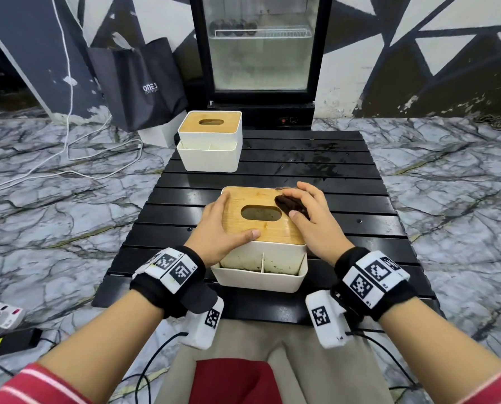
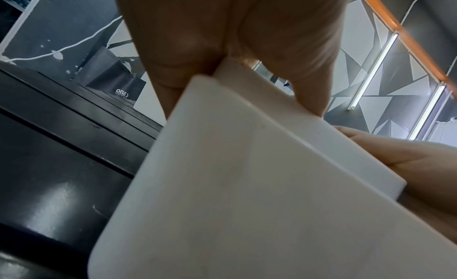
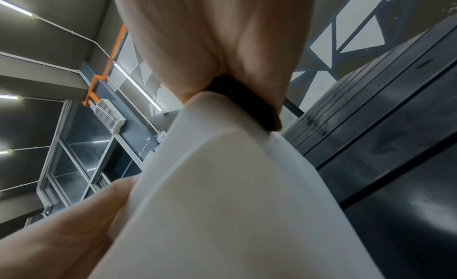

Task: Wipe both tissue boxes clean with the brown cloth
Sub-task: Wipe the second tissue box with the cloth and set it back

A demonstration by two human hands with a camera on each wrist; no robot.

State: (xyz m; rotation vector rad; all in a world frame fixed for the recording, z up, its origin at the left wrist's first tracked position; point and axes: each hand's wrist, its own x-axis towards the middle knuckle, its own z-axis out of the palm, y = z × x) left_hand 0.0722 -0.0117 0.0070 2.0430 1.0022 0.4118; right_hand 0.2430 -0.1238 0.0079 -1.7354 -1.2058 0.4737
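The right hand (image 1: 310, 217) is pressing the brown cloth (image 1: 288, 206) onto the far right corner of the bamboo lid (image 1: 243, 225) of the near tissue box (image 1: 261, 243), its fingers (image 1: 309, 190) curling over the wad and grasping it, while the left hand (image 1: 220, 228) is bracing the lid's left edge with fingers lying released and flat, thumb stretching along the front. The box is sitting on the black slatted tabletop (image 1: 345, 205), its front tray compartments (image 1: 258, 265) showing dark grime. The second tissue box (image 1: 210, 141) is standing well apart at the far left corner, untouched by either hand. The cloth is bunched small, so it is probably covering little surface per stroke, though the wrist views are too blurred to confirm. Pushing hard toward the lid's edge could be sliding the lid off or skidding the box if the bracing hand eases; the oval opening (image 1: 261, 213) could also be catching the cloth.
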